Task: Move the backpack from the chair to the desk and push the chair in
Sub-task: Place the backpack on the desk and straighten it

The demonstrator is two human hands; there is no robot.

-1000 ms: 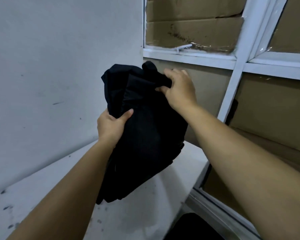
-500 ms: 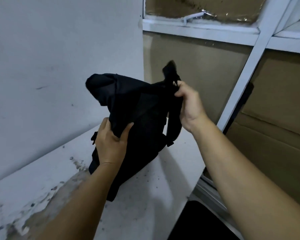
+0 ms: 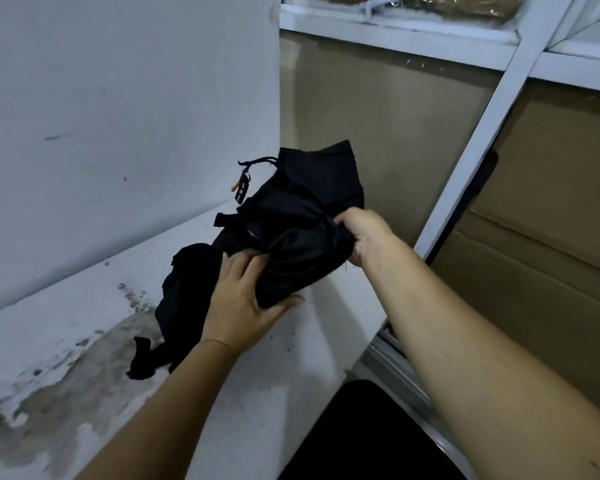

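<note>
The black backpack (image 3: 291, 230) lies slumped on the white tabletop (image 3: 284, 368), by the wall (image 3: 118, 98). The left hand (image 3: 243, 299) has a closed grip on its near edge; the right hand (image 3: 364, 233) clutches its right side. The dark chair (image 3: 371, 434) sits below.

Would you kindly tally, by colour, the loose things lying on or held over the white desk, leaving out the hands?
Black: 1, the backpack, gripped by the left hand and the right hand, its lower part and straps resting on the desk.
Other colours: 0.
Total: 1.
</note>
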